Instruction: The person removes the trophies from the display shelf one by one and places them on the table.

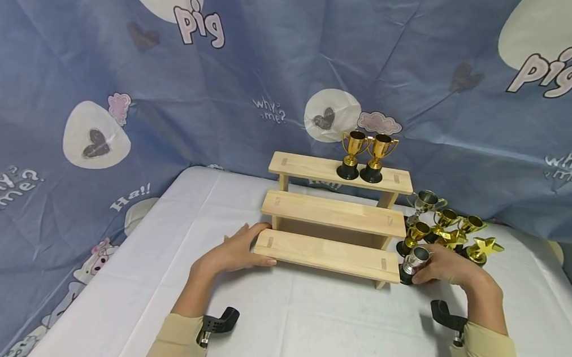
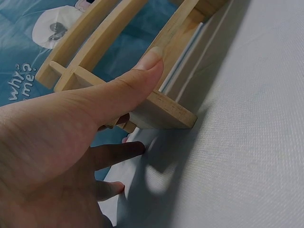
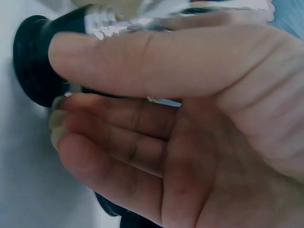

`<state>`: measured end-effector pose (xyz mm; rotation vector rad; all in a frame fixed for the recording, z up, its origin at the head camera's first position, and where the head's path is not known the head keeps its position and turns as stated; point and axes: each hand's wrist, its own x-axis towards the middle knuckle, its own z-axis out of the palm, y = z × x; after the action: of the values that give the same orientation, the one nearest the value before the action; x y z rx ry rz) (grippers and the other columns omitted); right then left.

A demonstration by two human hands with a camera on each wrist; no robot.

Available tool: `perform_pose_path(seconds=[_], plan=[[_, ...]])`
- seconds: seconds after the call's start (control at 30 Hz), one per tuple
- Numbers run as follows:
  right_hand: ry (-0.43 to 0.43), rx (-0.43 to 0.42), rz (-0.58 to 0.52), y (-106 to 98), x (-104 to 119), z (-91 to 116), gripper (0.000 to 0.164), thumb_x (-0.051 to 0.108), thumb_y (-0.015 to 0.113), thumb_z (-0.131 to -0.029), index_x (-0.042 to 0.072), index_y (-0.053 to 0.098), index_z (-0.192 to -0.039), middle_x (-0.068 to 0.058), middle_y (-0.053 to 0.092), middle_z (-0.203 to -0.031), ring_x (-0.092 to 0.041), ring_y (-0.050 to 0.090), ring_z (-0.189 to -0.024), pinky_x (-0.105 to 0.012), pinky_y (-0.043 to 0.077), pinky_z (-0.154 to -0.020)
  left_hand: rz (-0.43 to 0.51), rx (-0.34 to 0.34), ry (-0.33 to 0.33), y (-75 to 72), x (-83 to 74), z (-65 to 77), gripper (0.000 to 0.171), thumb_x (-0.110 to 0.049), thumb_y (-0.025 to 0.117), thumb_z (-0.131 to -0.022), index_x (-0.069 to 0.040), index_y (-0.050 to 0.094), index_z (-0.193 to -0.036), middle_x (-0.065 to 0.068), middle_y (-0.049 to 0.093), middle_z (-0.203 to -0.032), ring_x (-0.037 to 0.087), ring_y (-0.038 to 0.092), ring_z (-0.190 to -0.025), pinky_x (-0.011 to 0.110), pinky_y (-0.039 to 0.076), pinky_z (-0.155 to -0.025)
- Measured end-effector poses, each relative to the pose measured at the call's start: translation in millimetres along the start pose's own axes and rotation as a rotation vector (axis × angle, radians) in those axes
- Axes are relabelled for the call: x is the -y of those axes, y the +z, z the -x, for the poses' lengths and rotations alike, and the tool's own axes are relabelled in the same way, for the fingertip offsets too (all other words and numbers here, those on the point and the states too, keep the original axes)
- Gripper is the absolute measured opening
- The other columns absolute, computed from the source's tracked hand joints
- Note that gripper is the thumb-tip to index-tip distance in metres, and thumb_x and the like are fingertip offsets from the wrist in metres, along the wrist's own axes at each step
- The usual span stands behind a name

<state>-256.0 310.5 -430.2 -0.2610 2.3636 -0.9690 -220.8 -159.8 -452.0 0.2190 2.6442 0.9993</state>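
A three-step wooden display shelf point(image 1: 330, 254) stands on the table. My left hand point(image 1: 231, 250) grips the left end of its lowest step. In the left wrist view, the thumb point(image 2: 151, 59) lies along the wood while two other fingers reach toward the cloth. Just off the shelf's right end, my right hand point(image 1: 449, 266) holds a small silver trophy cup point(image 1: 415, 259), thumb against its black base point(image 3: 35, 61) in the right wrist view. The cup is upright, close to the table. Two gold trophy cups point(image 1: 354, 147) stand side by side on the top step, toward the right.
Behind my right hand stand several gold trophies point(image 1: 416, 233), some topped with a star point(image 1: 486, 245), and a larger silver cup point(image 1: 424, 202). White cloth point(image 1: 329, 329) covers the table. A blue printed curtain point(image 1: 256, 57) hangs behind and along the left.
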Motion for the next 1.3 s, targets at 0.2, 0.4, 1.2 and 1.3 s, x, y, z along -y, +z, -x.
perform_pose_path(seconds=[0.2,0.4,1.2,1.3], plan=[[-0.044,0.027,0.016,-6,1,10,0.097,0.011,0.078,-0.082,-0.022,0.015,-0.148,-0.008,0.068,-0.092,-0.016,0.062,-0.083,-0.029,0.055,-0.07,-0.001,-0.003,0.009,1.6,-0.1,0.4,0.092,-0.054,0.081,-0.076,-0.027,0.037,-0.151,0.011,0.029,-0.163,0.04,0.005,-0.155,0.078,-0.002,-0.113],[-0.101,0.02,-0.012,-12,6,21,0.08,0.011,0.077,-0.082,-0.019,0.031,-0.142,-0.015,0.069,-0.101,-0.019,0.066,-0.092,-0.038,0.057,-0.08,0.001,-0.008,0.002,1.4,-1.4,2.0,0.091,-0.054,0.081,-0.075,-0.028,0.037,-0.151,0.012,0.029,-0.163,0.04,0.005,-0.155,0.078,-0.002,-0.113],[-0.25,-0.252,0.105,-26,27,50,0.05,0.023,0.072,-0.091,0.001,0.055,-0.132,-0.018,0.063,-0.123,0.0,0.061,-0.101,-0.023,0.055,-0.079,0.004,-0.005,0.006,0.0,-0.9,1.0,0.092,-0.054,0.081,-0.076,-0.026,0.036,-0.152,0.012,0.028,-0.164,0.041,0.005,-0.155,0.079,-0.002,-0.112],[-0.257,-0.331,0.143,-25,31,50,0.047,0.027,0.072,-0.092,0.005,0.058,-0.131,-0.017,0.065,-0.121,0.003,0.06,-0.099,-0.021,0.053,-0.079,0.008,-0.002,0.008,0.0,-0.8,0.5,0.092,-0.054,0.081,-0.076,-0.026,0.036,-0.152,0.012,0.027,-0.164,0.041,0.004,-0.155,0.079,-0.003,-0.112]])
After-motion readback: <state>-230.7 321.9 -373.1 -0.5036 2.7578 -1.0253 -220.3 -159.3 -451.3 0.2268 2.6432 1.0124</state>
